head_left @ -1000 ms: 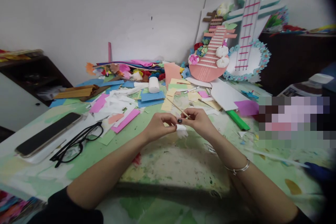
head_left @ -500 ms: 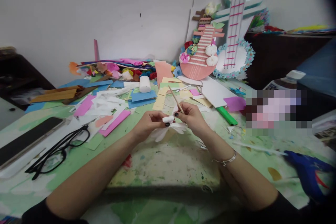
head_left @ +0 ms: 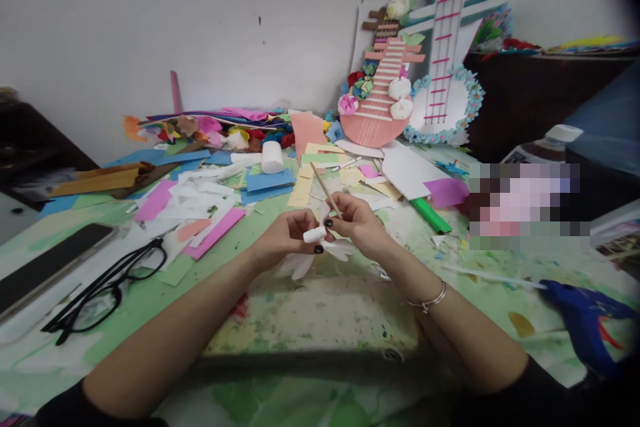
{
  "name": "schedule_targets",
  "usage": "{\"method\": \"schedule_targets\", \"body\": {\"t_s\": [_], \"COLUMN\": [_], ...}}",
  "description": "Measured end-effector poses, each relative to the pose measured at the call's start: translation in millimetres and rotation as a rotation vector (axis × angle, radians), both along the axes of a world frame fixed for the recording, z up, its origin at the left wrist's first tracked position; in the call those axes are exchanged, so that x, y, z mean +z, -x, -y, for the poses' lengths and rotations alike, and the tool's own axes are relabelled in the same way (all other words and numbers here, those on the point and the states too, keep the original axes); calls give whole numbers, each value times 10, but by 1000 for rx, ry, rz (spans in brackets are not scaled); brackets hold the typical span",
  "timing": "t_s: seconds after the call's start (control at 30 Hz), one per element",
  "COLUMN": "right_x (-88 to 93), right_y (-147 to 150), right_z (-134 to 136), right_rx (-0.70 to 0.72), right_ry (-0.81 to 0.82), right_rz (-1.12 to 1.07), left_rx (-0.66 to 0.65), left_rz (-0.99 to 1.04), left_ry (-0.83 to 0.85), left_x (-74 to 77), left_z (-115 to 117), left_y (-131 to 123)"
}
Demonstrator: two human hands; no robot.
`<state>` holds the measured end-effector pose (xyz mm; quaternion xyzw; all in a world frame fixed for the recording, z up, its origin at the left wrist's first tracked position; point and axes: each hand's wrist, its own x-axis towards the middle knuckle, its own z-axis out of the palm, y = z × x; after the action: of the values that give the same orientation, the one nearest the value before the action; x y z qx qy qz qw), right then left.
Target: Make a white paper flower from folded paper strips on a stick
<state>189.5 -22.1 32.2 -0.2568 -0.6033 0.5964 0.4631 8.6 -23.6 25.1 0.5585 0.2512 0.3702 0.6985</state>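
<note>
Near the middle of the view, my left hand (head_left: 290,232) is closed on a white paper flower (head_left: 303,264), whose long petals hang below the fingers. A small white paper roll (head_left: 315,234) lies across the flower's top, between my two hands. My right hand (head_left: 356,218) pinches a thin wooden stick (head_left: 326,191), which slants up to the left. White petals also show under my right hand. How the roll is joined to the flower is hidden by the fingers.
Black glasses (head_left: 107,293) and a phone (head_left: 55,267) lie at left. A blue glue gun (head_left: 583,320) is at right. Paper scraps (head_left: 210,197) and a white roll (head_left: 273,157) lie beyond my hands. Paper guitars (head_left: 380,120) lean at the back.
The small white roll has tilted and sits slightly lower and further left. My hands remain close together, with the stick still in my right hand. The view has shifted slightly.
</note>
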Motion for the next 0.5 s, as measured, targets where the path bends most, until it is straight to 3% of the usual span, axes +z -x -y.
{"method": "schedule_targets", "body": {"t_s": [0.2,0.5], "right_x": [-47,-16], "right_y": [-31,-41], "right_z": [-60,-54], "right_rx": [-86,-80], "right_ry": [-24,10], "right_rz": [-30,-28], "left_rx": [42,57], "left_rz": [-75,-61], "left_ry": [-11,-20], "left_x": [27,-5], "left_z": [6,-13], "left_y": [-19,3]}}
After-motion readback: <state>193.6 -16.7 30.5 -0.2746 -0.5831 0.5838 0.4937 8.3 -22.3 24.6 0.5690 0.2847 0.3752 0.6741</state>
